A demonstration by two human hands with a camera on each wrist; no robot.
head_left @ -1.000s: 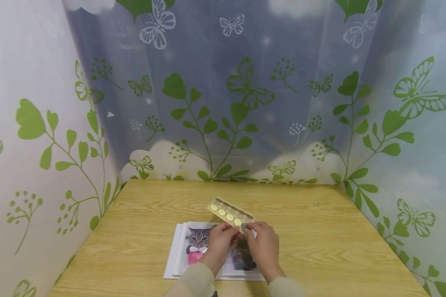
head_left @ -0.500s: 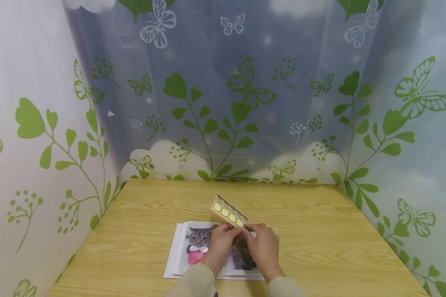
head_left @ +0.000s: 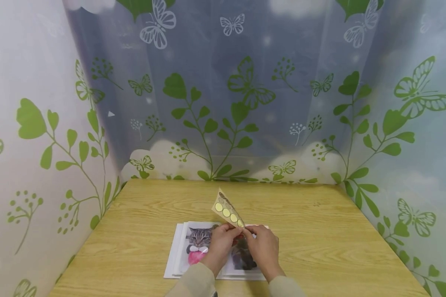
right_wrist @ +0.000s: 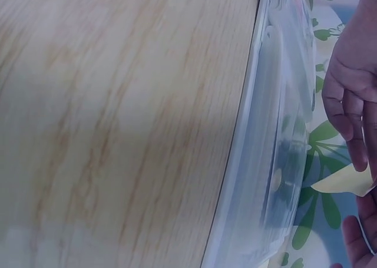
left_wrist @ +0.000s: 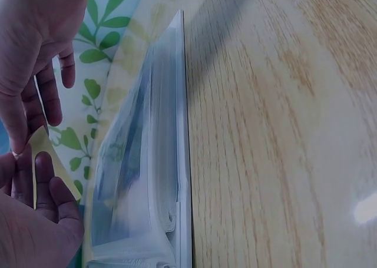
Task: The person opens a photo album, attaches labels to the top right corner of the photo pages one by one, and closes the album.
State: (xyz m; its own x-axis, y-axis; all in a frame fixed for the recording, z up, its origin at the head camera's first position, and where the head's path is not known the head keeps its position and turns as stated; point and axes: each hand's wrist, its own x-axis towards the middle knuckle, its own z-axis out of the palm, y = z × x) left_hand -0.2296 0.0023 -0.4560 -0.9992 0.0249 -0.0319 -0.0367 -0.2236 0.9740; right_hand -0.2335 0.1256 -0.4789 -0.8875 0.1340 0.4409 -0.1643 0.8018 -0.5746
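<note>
A beige sticker sheet (head_left: 228,211) with a row of yellow round stickers and a row of dark circles is held above the album in the head view. My left hand (head_left: 221,244) pinches its near edge between thumb and fingers. At the sheet's near right corner, my right hand (head_left: 263,248) pinches too, its thumb close to the left one. The sheet bends and slants up away from the hands. Both wrist views show the sheet's plain yellowish back (left_wrist: 50,156). Whether a sticker is lifted at the right fingertips is hidden.
Beneath the hands a photo album (head_left: 169,258) lies open, with clear sleeves. A cat photo (head_left: 198,243) shows on its left page, a dark picture (head_left: 242,255) on the right. The wood-grain table (head_left: 330,235) is bordered by a butterfly-and-leaf patterned curtain (head_left: 215,136).
The sticker sheet has tilted more steeply and bent, its far left corner rising and its right end turning out of sight. Both hands stay nearly in place; the right fingers have shifted slightly. The album is unmoved.
</note>
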